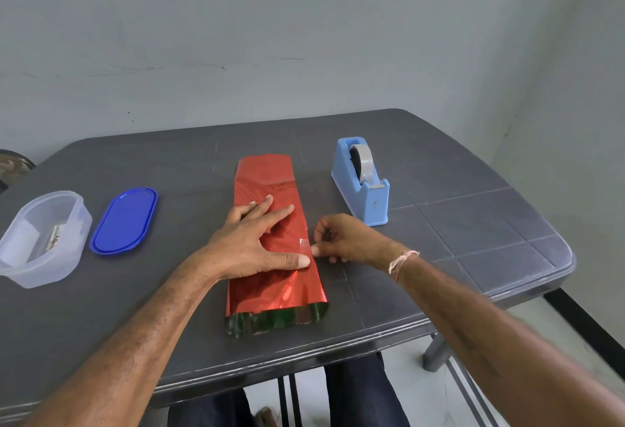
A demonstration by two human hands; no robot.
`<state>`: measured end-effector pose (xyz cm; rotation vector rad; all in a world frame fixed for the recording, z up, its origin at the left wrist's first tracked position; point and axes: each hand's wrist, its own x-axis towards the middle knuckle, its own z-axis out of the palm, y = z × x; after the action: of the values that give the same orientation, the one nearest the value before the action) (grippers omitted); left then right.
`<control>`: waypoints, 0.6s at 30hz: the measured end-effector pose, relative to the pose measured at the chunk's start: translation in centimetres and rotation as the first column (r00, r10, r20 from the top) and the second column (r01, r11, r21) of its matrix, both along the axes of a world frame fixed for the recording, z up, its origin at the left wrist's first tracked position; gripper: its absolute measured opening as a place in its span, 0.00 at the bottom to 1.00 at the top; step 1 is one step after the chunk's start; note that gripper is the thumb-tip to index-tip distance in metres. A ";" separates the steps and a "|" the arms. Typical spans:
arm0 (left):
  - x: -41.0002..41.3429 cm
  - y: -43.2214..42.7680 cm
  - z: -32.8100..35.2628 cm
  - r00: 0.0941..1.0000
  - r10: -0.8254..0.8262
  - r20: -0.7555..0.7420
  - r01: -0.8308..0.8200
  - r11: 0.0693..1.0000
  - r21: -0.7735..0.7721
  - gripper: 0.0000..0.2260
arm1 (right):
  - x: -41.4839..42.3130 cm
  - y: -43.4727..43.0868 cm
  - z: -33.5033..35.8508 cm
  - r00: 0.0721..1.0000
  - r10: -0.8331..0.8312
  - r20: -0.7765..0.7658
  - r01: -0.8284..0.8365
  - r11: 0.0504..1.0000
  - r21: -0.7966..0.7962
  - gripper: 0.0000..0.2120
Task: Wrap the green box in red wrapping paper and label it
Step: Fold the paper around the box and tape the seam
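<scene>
The green box is out of sight inside a long sleeve of shiny red foil wrapping paper (275, 291), which lies lengthwise at the middle of the dark grey plastic worktop (473, 223), 1 end pointing far and 1 near. The foil is creased and mirror-bright. Its near end gapes open and shows a dark greenish inside, though I cannot tell whether that is the box or the paper's reverse. Both ends look unfolded, so the wrapping seems about half done, and I see no label.

The left hand (247, 244) lies flat on top with its fingers spread and straight and its thumb stretched toward the right edge, probably to pin the overlap so the seam cannot spring open. The right hand (348, 240), fingers curled, pinches a short strip of clear tape (305, 246) at that edge, just beside the left thumb.

A light blue tape dispenser (362, 186) stands right of the parcel, within easy reach. On the left sit a blue oval plastic lid (125, 220) and a clear plastic tub (20, 267).
</scene>
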<state>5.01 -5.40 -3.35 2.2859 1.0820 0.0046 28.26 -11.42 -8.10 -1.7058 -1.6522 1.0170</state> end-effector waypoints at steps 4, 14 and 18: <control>0.0 0.1 -0.1 1.000 -0.002 -0.006 0.002 1.000 0.007 0.56 | 0.5 -1.2 1.2 0.966 -0.046 -0.255 0.034 0.998 -0.049 0.14; 0.1 -0.2 0.1 0.999 0.004 -0.051 -0.003 1.000 0.022 0.55 | -2.0 -1.2 3.5 0.977 -0.088 -0.195 0.057 0.986 -0.159 0.21; 0.1 -0.2 0.1 0.998 0.002 -0.059 0.000 1.000 0.031 0.54 | -2.4 -1.5 3.6 0.966 -0.139 -0.219 0.105 0.982 -0.158 0.20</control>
<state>5.15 -5.62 -3.27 2.3264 1.1208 -0.0463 25.88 -12.93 -4.53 -1.6865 -1.3385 1.2486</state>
